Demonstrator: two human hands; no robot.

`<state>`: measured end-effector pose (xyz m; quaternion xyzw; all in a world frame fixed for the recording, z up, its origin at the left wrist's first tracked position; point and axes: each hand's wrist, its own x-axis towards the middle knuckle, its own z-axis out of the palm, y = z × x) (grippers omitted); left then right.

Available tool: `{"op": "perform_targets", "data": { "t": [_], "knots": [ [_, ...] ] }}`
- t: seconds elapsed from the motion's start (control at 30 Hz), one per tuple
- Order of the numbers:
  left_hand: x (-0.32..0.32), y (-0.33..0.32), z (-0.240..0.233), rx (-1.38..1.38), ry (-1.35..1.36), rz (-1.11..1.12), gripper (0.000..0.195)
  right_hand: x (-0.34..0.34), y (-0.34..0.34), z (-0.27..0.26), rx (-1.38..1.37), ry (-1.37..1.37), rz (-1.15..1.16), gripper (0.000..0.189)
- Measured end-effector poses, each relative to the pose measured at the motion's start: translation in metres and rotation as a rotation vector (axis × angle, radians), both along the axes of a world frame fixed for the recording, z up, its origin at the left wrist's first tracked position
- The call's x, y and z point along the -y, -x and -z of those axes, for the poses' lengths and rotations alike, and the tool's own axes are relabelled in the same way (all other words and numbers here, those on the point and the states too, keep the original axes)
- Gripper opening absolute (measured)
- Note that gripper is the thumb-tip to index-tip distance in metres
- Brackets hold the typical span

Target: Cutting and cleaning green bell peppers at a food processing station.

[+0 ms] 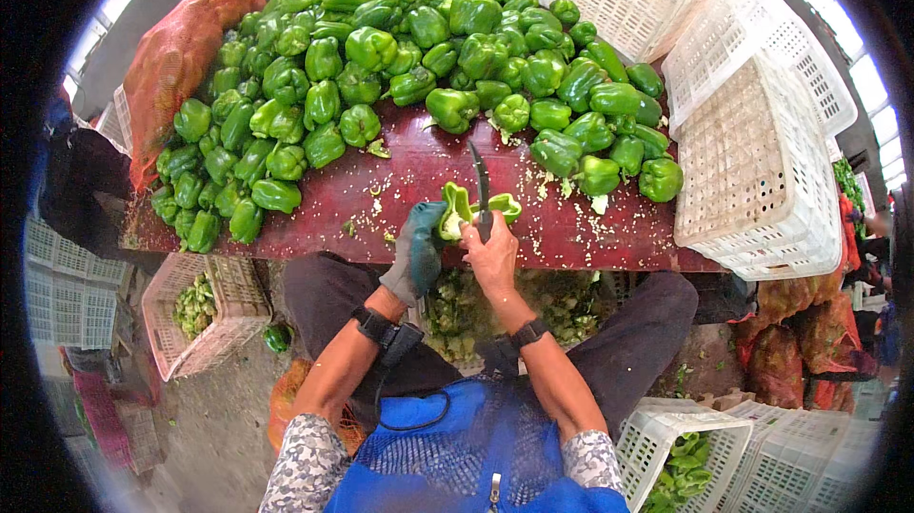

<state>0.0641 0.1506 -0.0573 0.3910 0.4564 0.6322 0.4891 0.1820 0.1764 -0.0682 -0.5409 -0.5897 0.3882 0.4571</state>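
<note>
My left hand (420,250), in a grey and teal glove, grips a cut-open green bell pepper (454,212) above the near edge of the dark red table (314,231). Its pale inside shows. My bare right hand (494,253) holds a knife (481,177) by its dark handle, the blade pointing away from me. Just behind the knife, another opened part of pepper (507,207) is visible; whether it still joins the held piece I cannot tell. Beyond both hands, a large heap of whole green bell peppers (371,49) covers the back of the table.
An orange mesh sack (175,60) leans at the far left. White plastic crates (739,156) stand along the right. Below the table's edge lie pepper scraps (528,306). A crate (239,299) with cores stands at lower left, and a crate (643,434) with cut peppers at lower right.
</note>
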Motion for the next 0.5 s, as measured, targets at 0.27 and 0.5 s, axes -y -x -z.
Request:
{"op": "perform_targets", "data": {
  "t": [0.27, 0.5],
  "knots": [
    [-0.019, 0.001, 0.013, 0.319, 0.198, 0.034, 0.029, -0.003, -0.012, -0.002, 0.039, 0.013, -0.047, 0.018],
    [-0.011, -0.01, 0.006, 0.071, 0.034, 0.057, 0.024, -0.006, -0.006, 0.026, -0.111, 0.132, -0.034, 0.018]
  ]
}}
